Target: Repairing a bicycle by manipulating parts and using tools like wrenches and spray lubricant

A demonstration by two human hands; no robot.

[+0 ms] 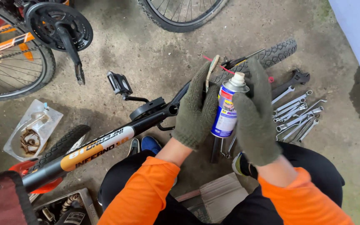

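1. L hand (pixel 196 109), in a thick olive knit glove, is raised w/ fingers pointing up and curled round the left side of a spray can (pixel 226 109); it grips the can body. A small brush (pixel 212 68) pokes up betw. the gloved fingers and the can.
2. R hand (pixel 255 114), same kind of glove, stands upright on the can's right side, palm against it, fingers stretched up past the white nozzle cap (pixel 239 78). Fingers look only loosely bent; can't tell if they press the cap.
3. Can is held upright betw. both hands, about mid-frame, above the person's knees; blue/red/yellow label, silver top.
4. Both forearms come up from the bottom edge in orange sleeves (pixel 144 193), wrists bare betw. cuff and glove.
5. Under the hands: black bike frame (pixel 105 146) w/ an orange-white band lies across the concrete floor (pixel 146 50), pedal (pixel 119 83) sticking up.
6. Right of the hands: row of silver wrenches (pixel 298 116) on the floor, an adjustable spanner (pixel 292 81) just above them, knobby tyre (pixel 278 52) behind.
7. Far left: clear plastic bag (pixel 32 129) w/ small parts, near another wheel (pixel 13 71).
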